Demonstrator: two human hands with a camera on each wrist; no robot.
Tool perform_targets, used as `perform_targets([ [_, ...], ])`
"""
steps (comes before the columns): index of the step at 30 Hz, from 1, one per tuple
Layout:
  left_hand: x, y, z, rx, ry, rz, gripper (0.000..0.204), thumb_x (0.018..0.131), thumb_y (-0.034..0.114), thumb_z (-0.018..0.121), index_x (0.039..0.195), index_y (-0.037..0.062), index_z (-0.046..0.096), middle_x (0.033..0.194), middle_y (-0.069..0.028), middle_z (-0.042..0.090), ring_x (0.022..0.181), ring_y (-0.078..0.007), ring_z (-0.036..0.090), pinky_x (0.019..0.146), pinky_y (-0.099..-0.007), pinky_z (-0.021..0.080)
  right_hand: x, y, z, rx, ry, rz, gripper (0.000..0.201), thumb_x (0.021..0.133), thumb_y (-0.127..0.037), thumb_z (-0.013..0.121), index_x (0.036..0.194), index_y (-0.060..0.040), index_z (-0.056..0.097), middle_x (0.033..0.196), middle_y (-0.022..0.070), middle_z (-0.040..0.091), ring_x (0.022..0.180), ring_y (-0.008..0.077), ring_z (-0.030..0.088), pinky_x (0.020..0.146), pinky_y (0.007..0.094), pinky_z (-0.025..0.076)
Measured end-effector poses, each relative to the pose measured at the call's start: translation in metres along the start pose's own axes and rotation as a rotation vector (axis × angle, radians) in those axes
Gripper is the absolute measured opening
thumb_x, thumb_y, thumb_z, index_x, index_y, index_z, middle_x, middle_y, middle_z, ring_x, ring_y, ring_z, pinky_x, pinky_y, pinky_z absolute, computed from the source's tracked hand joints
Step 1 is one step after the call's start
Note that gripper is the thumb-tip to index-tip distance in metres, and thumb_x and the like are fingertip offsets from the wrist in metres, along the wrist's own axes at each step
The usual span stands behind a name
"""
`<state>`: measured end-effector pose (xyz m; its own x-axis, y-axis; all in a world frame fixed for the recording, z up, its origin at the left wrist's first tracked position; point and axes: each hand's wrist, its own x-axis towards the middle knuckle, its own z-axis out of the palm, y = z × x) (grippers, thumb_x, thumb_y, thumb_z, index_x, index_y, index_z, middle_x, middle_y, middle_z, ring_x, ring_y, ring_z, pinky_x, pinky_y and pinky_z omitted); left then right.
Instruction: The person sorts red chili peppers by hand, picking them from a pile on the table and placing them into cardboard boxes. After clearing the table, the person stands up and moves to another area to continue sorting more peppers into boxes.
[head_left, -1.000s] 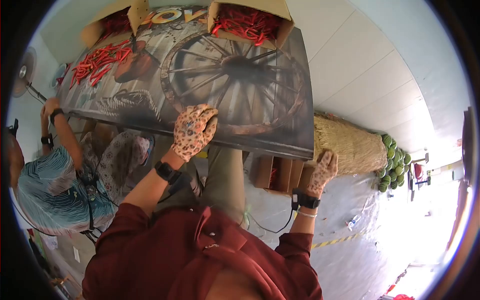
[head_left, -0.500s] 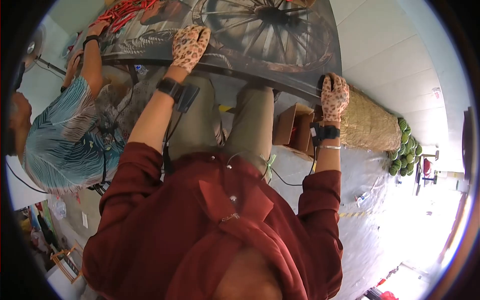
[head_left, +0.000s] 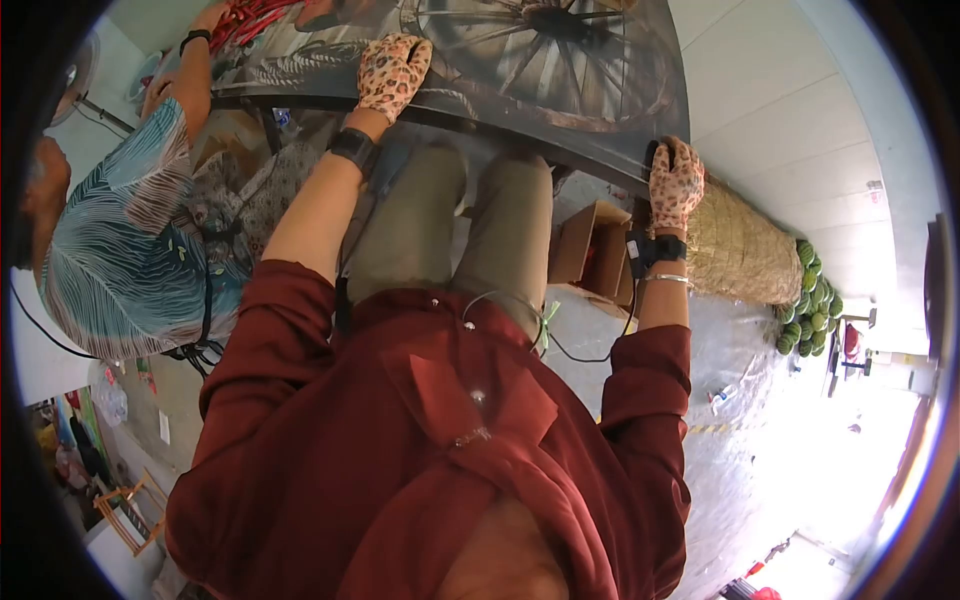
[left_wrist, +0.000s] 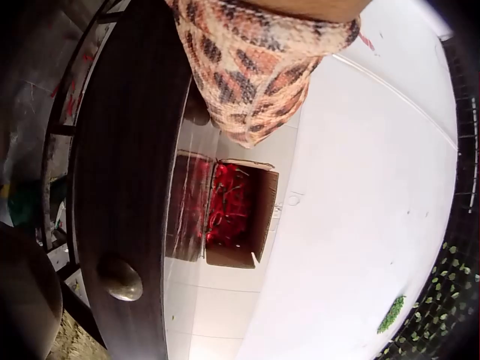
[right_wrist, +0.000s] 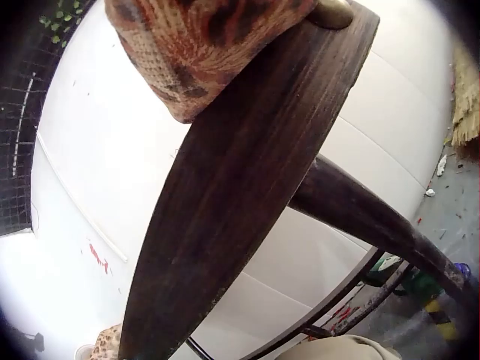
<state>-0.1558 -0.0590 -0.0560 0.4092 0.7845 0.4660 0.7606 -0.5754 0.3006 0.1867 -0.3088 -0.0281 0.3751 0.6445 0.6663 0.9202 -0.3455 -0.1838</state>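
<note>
Both hands wear leopard-print gloves. My left hand [head_left: 395, 75] rests on the table [head_left: 470, 127] near its front edge, fingers loosely curled around nothing. My right hand [head_left: 676, 185] lies over the front right corner of the same table, its fingers bent at the edge. The tabletop carries a printed wagon wheel and rope. In the left wrist view, an open cardboard box [left_wrist: 264, 202] of red chilies [left_wrist: 231, 202] stands on the tabletop beyond the glove. The dark wooden front edge [right_wrist: 217, 187] fills the right wrist view below the glove, where the fingertips are hidden.
A person [head_left: 140, 250] in a blue patterned shirt is at the left, reaching toward loose red chilies [head_left: 245, 25]. An open cardboard box [head_left: 590, 255] stands under the table's right end. Beyond are a straw bundle [head_left: 745, 240] and watermelons [head_left: 812, 300].
The view has tilted down and the wearer's body has come lower, thighs now bent toward the table. My right hand has come from beside the straw bundle onto the table corner.
</note>
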Motion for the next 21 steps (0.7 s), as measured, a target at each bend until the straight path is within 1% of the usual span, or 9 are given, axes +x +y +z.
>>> perform_targets([
  [3, 0.002, -0.002, 0.004, 0.011, -0.002, 0.012, 0.043, 0.095, 0.036, 0.040, 0.117, 0.0041, 0.059, 0.124, -0.0129, 0.057, 0.116, -0.0310, 0.050, 0.103, -0.0412, 0.033, 0.000, -0.003, -0.003, -0.024, 0.004, 0.013, 0.020, 0.085, -0.024, 0.057, 0.100, -0.0141, 0.066, 0.103, 0.0063, 0.063, 0.098, 0.0272, 0.058, 0.087, 0.0389, 0.045],
  [7, 0.001, 0.001, 0.000, -0.040, 0.008, 0.017, 0.042, 0.095, 0.036, 0.042, 0.114, 0.0040, 0.062, 0.119, -0.0126, 0.060, 0.113, -0.0305, 0.052, 0.102, -0.0423, 0.035, 0.002, -0.004, -0.005, 0.014, -0.034, 0.051, 0.019, 0.085, -0.023, 0.057, 0.099, -0.0138, 0.067, 0.103, 0.0067, 0.064, 0.098, 0.0269, 0.058, 0.087, 0.0382, 0.045],
  [8, 0.000, -0.003, 0.008, 0.010, 0.103, 0.057, 0.040, 0.094, 0.034, 0.043, 0.111, 0.0041, 0.063, 0.116, -0.0129, 0.061, 0.111, -0.0305, 0.053, 0.100, -0.0431, 0.036, 0.002, -0.004, -0.005, -0.006, -0.029, 0.046, 0.019, 0.085, -0.023, 0.057, 0.099, -0.0137, 0.067, 0.103, 0.0068, 0.064, 0.099, 0.0270, 0.057, 0.088, 0.0380, 0.045],
  [11, 0.000, 0.001, 0.000, -0.050, 0.060, 0.030, 0.039, 0.094, 0.033, 0.043, 0.110, 0.0042, 0.063, 0.116, -0.0132, 0.061, 0.110, -0.0309, 0.053, 0.100, -0.0431, 0.036, 0.002, 0.000, -0.001, -0.020, -0.043, 0.020, 0.021, 0.085, -0.023, 0.057, 0.100, -0.0128, 0.066, 0.104, 0.0071, 0.064, 0.100, 0.0271, 0.057, 0.089, 0.0378, 0.045],
  [15, 0.000, 0.002, -0.001, -0.083, 0.126, 0.030, 0.034, 0.092, 0.031, 0.048, 0.100, 0.0029, 0.065, 0.106, -0.0141, 0.063, 0.102, -0.0308, 0.056, 0.092, -0.0425, 0.040, 0.000, -0.004, -0.003, -0.015, -0.058, 0.034, 0.023, 0.086, -0.023, 0.056, 0.102, -0.0106, 0.066, 0.105, 0.0080, 0.063, 0.100, 0.0273, 0.057, 0.090, 0.0381, 0.044],
  [16, 0.000, 0.006, -0.004, -0.127, 0.179, 0.027, 0.030, 0.091, 0.028, 0.052, 0.096, 0.0023, 0.065, 0.101, -0.0141, 0.063, 0.098, -0.0310, 0.056, 0.089, -0.0419, 0.041, 0.001, -0.003, -0.002, -0.033, -0.048, 0.022, 0.023, 0.086, -0.022, 0.056, 0.102, -0.0099, 0.066, 0.105, 0.0081, 0.063, 0.101, 0.0278, 0.057, 0.090, 0.0381, 0.044],
  [19, -0.003, 0.010, -0.009, -0.138, 0.174, 0.017, 0.028, 0.090, 0.026, 0.054, 0.099, 0.0025, 0.065, 0.101, -0.0132, 0.063, 0.097, -0.0317, 0.056, 0.088, -0.0409, 0.042, 0.002, -0.007, -0.007, -0.056, -0.065, 0.009, 0.023, 0.086, -0.023, 0.056, 0.102, -0.0100, 0.065, 0.104, 0.0084, 0.063, 0.100, 0.0284, 0.056, 0.089, 0.0383, 0.044],
  [20, -0.005, 0.006, -0.005, -0.099, 0.171, 0.053, 0.023, 0.087, 0.021, 0.055, 0.101, 0.0045, 0.063, 0.103, -0.0113, 0.062, 0.096, -0.0307, 0.056, 0.087, -0.0409, 0.042, 0.001, -0.007, -0.005, -0.008, -0.058, 0.046, 0.022, 0.085, -0.022, 0.057, 0.101, -0.0098, 0.065, 0.102, 0.0094, 0.062, 0.100, 0.0290, 0.056, 0.089, 0.0389, 0.044],
  [21, -0.006, 0.001, -0.001, -0.023, 0.183, 0.152, 0.022, 0.085, 0.018, 0.056, 0.102, 0.0058, 0.063, 0.105, -0.0104, 0.061, 0.097, -0.0300, 0.056, 0.087, -0.0414, 0.042, 0.002, -0.007, -0.004, -0.014, -0.035, 0.039, 0.022, 0.085, -0.022, 0.057, 0.101, -0.0098, 0.065, 0.102, 0.0094, 0.062, 0.100, 0.0290, 0.056, 0.089, 0.0389, 0.044],
])
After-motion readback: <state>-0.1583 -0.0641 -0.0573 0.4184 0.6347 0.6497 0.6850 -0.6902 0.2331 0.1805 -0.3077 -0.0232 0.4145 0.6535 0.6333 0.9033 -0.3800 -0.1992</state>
